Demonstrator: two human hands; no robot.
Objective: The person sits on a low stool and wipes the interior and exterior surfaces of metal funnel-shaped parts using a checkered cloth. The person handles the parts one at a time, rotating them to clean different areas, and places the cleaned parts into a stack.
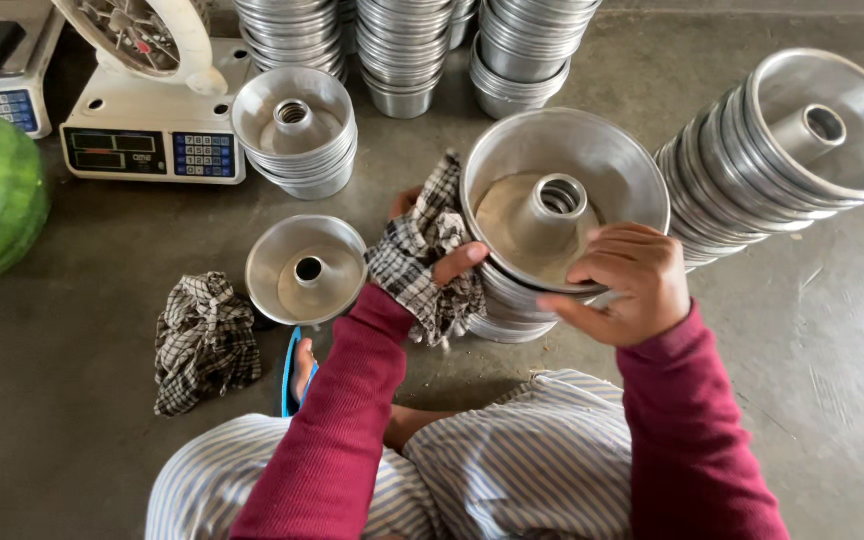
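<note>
Right hand (624, 282) grips the tilted tube pan (562, 195) by its near rim; left hand (442, 262) presses the checked cloth (420, 250) against its side.

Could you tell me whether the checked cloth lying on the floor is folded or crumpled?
Crumpled: the checked cloth lies bunched in a loose heap.

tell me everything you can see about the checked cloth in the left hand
The checked cloth is a black-and-white woven rag, crumpled and bunched. The left hand grips it, thumb over its front, and presses it against the outer wall of the tilted metal ring mould. Its loose end hangs down toward the floor.
</note>
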